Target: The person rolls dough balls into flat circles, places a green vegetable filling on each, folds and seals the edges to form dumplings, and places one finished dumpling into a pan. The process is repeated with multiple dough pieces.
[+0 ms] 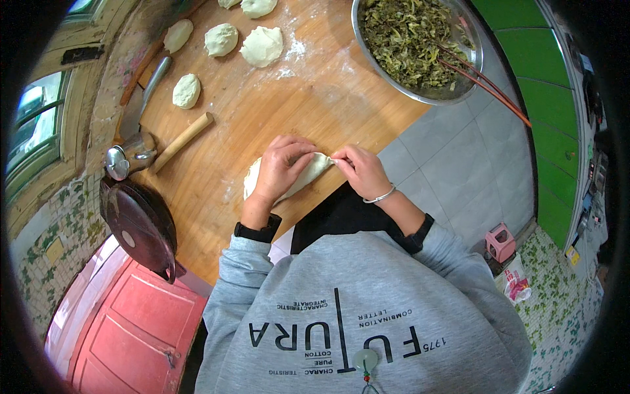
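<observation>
A long folded dough pocket (309, 173) lies near the front edge of the wooden board, its curved rim partly pleated. My left hand (283, 170) rests over its middle, fingers bent onto the far rim and hiding part of it. At the pocket's right tip, the thumb and forefinger of my right hand (359, 167) pinch the dough edge. Whatever is inside the pocket cannot be seen. Beyond my hands, several flattened dough rounds (262, 47) sit on the floured board, with one smaller dough piece (186, 91) closer on the left.
A metal bowl (418, 96) of chopped greens (408, 44) stands at the far right, chopsticks (485, 84) leaning over its rim. Left on the wooden board (295, 108) are a rolling pin (182, 143), a cleaver (156, 81), a lidded metal pot (129, 156) and a dark round appliance (140, 226).
</observation>
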`<state>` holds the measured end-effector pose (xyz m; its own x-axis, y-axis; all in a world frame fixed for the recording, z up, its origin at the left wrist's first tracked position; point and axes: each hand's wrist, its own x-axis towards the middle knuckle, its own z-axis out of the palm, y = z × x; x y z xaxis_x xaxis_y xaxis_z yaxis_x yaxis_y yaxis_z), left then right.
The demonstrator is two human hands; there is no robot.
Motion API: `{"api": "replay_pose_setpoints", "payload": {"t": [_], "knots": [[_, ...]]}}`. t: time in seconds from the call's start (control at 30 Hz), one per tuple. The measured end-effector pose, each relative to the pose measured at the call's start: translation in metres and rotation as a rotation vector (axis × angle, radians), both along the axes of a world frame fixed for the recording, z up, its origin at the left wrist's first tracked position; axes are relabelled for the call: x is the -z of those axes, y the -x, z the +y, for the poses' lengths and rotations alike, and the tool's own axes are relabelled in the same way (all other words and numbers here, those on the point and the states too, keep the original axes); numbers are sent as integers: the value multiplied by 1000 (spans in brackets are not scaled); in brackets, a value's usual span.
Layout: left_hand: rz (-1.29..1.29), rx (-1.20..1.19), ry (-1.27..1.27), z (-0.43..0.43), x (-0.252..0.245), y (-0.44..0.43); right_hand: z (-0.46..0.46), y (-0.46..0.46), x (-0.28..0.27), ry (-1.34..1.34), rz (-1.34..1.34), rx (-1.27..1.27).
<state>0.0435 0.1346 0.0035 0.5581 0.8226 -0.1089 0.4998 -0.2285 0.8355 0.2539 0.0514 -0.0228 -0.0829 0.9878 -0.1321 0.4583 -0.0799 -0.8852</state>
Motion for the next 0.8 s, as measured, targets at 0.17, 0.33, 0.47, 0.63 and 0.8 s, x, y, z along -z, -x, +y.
{"api": "replay_pose_setpoints", "payload": {"t": [0.17,0.33,0.47,0.63,0.8], "knots": [[-11,-3,-23,-1,1,-1,4,-3,-4,-25,18,-7],[0,-34,-17,-3,2,0,7,2,-9,78,163,64],[-33,-65,-3,-4,-1,1,17,10,-8,5,44,4],[-23,-106,19,-8,-1,1,14,10,-11,62,146,47],[-46,-81,-19,-8,3,2,12,16,-6,24,75,63]]}}
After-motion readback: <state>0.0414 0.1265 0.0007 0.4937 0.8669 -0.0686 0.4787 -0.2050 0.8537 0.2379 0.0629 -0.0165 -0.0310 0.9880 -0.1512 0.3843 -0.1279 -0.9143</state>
